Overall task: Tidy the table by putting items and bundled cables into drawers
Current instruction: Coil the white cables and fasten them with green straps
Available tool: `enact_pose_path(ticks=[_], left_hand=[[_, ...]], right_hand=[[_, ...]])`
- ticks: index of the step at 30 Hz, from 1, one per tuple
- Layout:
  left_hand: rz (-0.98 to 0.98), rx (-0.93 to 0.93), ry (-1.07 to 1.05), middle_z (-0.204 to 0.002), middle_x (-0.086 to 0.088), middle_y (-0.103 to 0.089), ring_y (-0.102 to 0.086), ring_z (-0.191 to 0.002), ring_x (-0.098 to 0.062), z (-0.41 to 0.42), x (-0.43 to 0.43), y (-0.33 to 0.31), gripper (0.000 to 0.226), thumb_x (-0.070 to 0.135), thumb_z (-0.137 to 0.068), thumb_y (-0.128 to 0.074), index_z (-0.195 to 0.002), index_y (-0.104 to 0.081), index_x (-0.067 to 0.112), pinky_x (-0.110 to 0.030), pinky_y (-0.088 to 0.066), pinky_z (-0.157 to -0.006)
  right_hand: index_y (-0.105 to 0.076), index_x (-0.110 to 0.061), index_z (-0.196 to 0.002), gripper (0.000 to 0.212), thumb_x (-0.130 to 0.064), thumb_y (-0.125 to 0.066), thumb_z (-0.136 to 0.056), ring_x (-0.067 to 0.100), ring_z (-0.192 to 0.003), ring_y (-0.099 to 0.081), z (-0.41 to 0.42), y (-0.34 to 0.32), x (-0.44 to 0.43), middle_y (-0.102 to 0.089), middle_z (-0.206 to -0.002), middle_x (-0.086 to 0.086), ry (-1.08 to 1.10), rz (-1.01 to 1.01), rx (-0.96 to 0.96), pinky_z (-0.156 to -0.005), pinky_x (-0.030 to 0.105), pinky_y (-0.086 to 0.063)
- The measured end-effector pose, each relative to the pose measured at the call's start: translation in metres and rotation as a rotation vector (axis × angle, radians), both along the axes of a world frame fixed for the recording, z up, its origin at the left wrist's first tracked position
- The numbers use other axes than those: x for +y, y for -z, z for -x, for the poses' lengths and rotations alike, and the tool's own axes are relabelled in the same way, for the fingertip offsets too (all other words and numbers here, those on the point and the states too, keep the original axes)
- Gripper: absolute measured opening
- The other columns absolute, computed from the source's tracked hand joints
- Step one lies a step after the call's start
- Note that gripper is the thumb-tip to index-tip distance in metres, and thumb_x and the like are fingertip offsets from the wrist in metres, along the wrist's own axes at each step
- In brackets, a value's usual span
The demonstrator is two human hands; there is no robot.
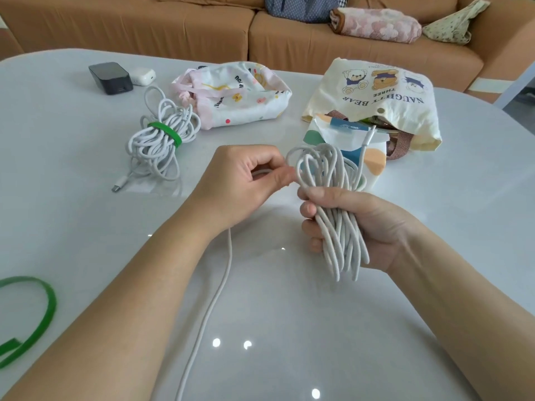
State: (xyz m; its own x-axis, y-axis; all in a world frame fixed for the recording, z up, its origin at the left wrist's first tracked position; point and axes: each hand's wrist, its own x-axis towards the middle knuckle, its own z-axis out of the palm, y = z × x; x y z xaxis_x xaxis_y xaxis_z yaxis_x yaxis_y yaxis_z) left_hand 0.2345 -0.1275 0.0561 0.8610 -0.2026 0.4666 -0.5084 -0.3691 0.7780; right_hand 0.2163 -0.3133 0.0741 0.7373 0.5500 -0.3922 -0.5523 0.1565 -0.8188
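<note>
Over the middle of the counter (86, 215) we hold a half-wound white cable (335, 215): our right hand (362, 227) clamps the folded loops, its fingers (311, 211) curled tight around the bundle's waist, while our left hand (243, 180) pinches the running strand between thumb and forefinger at about nine o'clock from the loops. The unwound tail (214, 299) drops beneath the left wrist and trails toward six o'clock, off the near edge of view, so a fair length seems left to gather. To do this well, we judge each new fold should match the loops already held, laid flat beside them, not crossed, with light tension from the left pinch so nothing slackens. The plug end (369, 137) pokes up at twelve o'clock of the bundle; keeping it free avoids bending it. At about eight o'clock, near the left edge, lies a loose green strap (43, 311), likely the tie for this bundle, so we should finish with a hand free to reach it. At ten o'clock a finished cable bundle (160, 140) with its green band (165, 134) shows the target shape. Beyond it sit a black charger (110, 78) and a white earbud case (143, 76); two fabric bags (240, 94) rest at twelve and one o'clock. No drawer is visible.
</note>
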Motion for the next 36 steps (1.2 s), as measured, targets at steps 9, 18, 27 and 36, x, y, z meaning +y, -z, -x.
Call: enact_pose_path(ticks=[9, 18, 27, 36], left_hand=[[0.018, 0.302, -0.052, -0.054, 0.005, -0.052, -0.037, -0.044, -0.003, -0.005, -0.007, 0.005, 0.019, 0.025, -0.086, -0.068, -0.069, -0.064, 0.019, -0.015, -0.031, -0.046], [0.224, 0.535, 0.089, -0.043, 0.01, -0.041, -0.027, -0.038, -0.005, -0.001, 0.004, -0.008, 0.017, 0.01, -0.089, -0.06, -0.072, -0.059, 0.011, -0.013, -0.022, -0.036], [0.378, 0.277, -0.102, -0.052, 0.004, -0.06, -0.036, -0.037, -0.012, -0.005, 0.004, -0.002, 0.011, 0.011, -0.092, -0.061, -0.081, -0.061, 0.014, -0.017, -0.03, -0.039], [0.314, 0.371, -0.065, -0.065, 0.002, -0.069, -0.039, -0.04, -0.013, -0.004, -0.001, -0.001, 0.009, 0.014, -0.092, -0.06, -0.085, -0.057, 0.017, -0.018, -0.031, -0.041]], right_hand=[[-0.052, -0.008, -0.072, 0.012, -0.002, -0.058, -0.079, 0.015, -0.047, -0.048, -0.007, 0.006, 0.0, -0.049, -0.054, 0.003, 0.255, 0.155, -0.271, -0.049, 0.027, -0.046], [-0.055, -0.011, -0.072, 0.017, -0.006, -0.064, -0.085, 0.013, -0.052, -0.051, -0.014, 0.004, -0.008, -0.049, -0.056, 0.001, 0.586, 0.074, -0.274, -0.06, 0.028, -0.051], [-0.047, 0.005, -0.125, 0.053, -0.006, -0.058, -0.074, 0.035, -0.1, -0.068, 0.0, 0.006, 0.005, -0.068, -0.113, 0.02, 0.027, -0.048, 0.046, -0.074, 0.041, -0.059], [-0.061, -0.003, -0.084, 0.014, -0.003, -0.048, -0.088, 0.015, -0.056, -0.059, -0.003, 0.006, 0.011, -0.058, -0.065, 0.005, 0.203, -0.085, 0.01, -0.067, 0.036, -0.058]])
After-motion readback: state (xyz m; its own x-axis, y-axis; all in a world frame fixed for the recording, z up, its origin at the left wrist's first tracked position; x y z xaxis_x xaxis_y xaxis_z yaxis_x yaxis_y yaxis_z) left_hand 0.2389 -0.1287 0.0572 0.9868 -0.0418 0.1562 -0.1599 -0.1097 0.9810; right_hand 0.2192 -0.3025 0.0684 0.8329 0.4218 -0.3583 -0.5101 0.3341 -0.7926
